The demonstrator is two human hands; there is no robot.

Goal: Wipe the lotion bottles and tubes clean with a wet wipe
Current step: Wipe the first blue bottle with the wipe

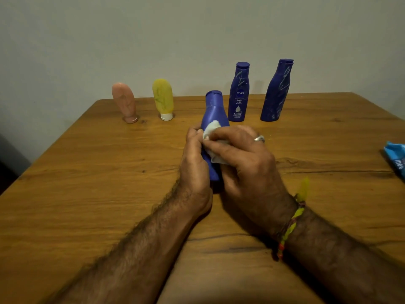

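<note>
Left hand (194, 159) is gripping the bottle (213, 110) upright on the table (87, 172). Right hand (243, 159) is pinching the wipe (211, 128) against it.

Wooden table (87, 194): tubes (163, 99), bottles (239, 93), wipes pack (395, 159).

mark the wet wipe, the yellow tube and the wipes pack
wet wipe (210, 127), head view, on the bunched upper fold against the bottle
yellow tube (163, 96), head view, mid body
wipes pack (395, 155), head view, blue wrapper at the right edge
</note>
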